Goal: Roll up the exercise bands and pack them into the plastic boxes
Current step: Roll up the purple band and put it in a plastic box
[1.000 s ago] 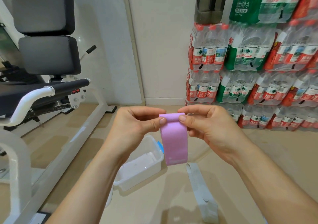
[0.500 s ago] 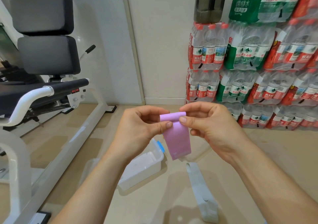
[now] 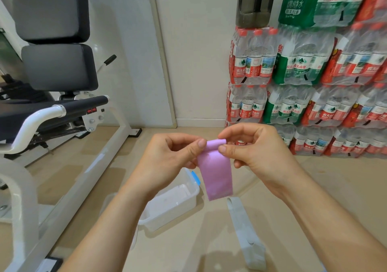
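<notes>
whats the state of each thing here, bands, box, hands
pink exercise band: held in the air, top edge rolled over, the rest hanging flat
grey exercise band: lying flat on the floor, unrolled
plastic box: open on the floor, no band visible inside
left hand: pinching the left end of the roll
right hand: pinching the right end of the roll
water bottle packs: shrink-wrapped, stacked against the wall

At centre, a lilac pink band (image 3: pixel 215 175); lower right, a pale grey band (image 3: pixel 244 227); a clear box (image 3: pixel 173 204) with blue clip (image 3: pixel 196 177); beige floor (image 3: pixel 335 188).
</notes>
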The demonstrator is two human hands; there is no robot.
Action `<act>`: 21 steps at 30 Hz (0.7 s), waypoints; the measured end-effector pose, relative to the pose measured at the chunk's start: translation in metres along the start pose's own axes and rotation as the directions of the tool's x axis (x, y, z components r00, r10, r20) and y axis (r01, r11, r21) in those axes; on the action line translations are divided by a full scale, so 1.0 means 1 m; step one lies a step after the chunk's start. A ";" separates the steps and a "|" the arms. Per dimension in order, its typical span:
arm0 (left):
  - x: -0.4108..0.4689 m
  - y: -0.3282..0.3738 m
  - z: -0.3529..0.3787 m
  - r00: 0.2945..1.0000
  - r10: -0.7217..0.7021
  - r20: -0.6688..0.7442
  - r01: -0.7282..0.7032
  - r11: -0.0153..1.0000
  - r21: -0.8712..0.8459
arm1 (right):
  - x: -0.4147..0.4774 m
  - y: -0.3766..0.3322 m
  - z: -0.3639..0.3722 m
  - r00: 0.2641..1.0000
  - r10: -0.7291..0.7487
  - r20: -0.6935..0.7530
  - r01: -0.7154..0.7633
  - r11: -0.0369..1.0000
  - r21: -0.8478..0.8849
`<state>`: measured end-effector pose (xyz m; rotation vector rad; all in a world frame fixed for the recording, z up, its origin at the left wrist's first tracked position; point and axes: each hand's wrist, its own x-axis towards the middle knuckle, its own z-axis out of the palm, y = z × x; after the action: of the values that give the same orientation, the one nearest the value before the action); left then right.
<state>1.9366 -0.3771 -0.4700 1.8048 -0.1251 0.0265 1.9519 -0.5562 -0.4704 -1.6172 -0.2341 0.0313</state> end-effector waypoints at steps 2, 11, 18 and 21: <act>0.001 0.000 0.001 1.000 0.008 -0.014 -0.008 1.000 -0.012 | 0.000 0.001 0.001 1.000 0.000 -0.007 0.000 1.000 0.005; 0.003 -0.003 -0.001 0.992 -0.015 -0.124 0.005 0.997 -0.082 | 0.001 0.003 0.001 0.994 0.091 0.056 -0.097 0.989 0.108; 0.002 -0.004 0.002 0.994 0.010 -0.110 -0.019 0.997 -0.077 | 0.001 0.004 0.000 0.993 0.118 0.030 -0.121 0.988 0.100; 0.001 -0.003 0.004 0.997 0.005 -0.071 -0.012 0.996 -0.091 | 0.001 0.003 -0.001 0.996 0.088 0.020 -0.089 0.992 0.091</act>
<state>1.9380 -0.3802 -0.4736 1.7100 -0.0825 0.0894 1.9538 -0.5573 -0.4734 -1.5356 -0.1705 0.1215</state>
